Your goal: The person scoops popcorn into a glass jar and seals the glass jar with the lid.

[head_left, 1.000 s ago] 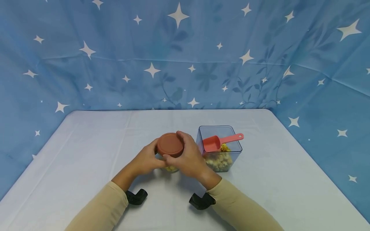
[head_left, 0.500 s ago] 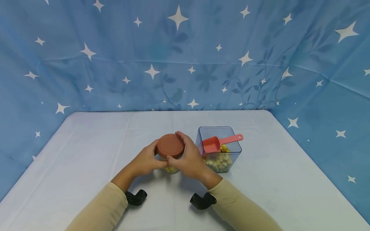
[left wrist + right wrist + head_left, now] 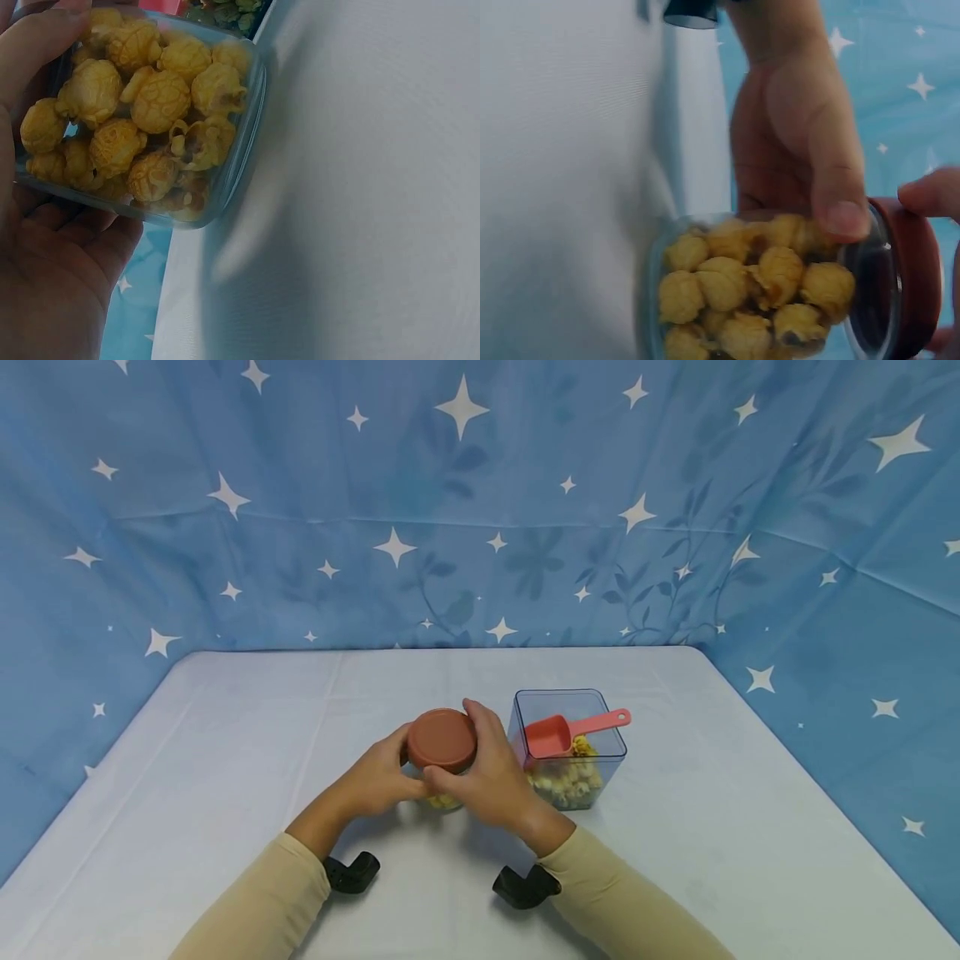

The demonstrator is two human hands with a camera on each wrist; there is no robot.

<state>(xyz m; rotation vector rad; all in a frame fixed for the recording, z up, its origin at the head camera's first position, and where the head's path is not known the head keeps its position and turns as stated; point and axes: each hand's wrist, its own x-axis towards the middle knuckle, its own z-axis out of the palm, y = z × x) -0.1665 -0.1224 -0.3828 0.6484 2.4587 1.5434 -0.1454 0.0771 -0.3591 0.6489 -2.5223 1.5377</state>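
A clear jar (image 3: 154,112) of round yellow popcorn stands on the table under a reddish-brown round lid (image 3: 442,740). My left hand (image 3: 378,781) grips the jar's body from the left, its thumb across the near side. From the right, my right hand (image 3: 491,781) holds the lid, thumb at the near edge and fingers round the far side. The right wrist view has the lid (image 3: 919,277) sitting on the jar's mouth, with fingertips (image 3: 930,191) against its rim. Most of the jar is hidden by the hands in the head view.
Just right of my right hand stands a clear square container (image 3: 561,702) with popcorn (image 3: 570,783) in it. A pink scoop (image 3: 551,737) lies in it, handle over the right rim. The white table (image 3: 225,760) ends at a blue starry curtain (image 3: 480,568).
My right thumb slid slightly right along the lid's near edge, then back left; its fingertips shifted a little on the far side. The left hand and jar stayed put.
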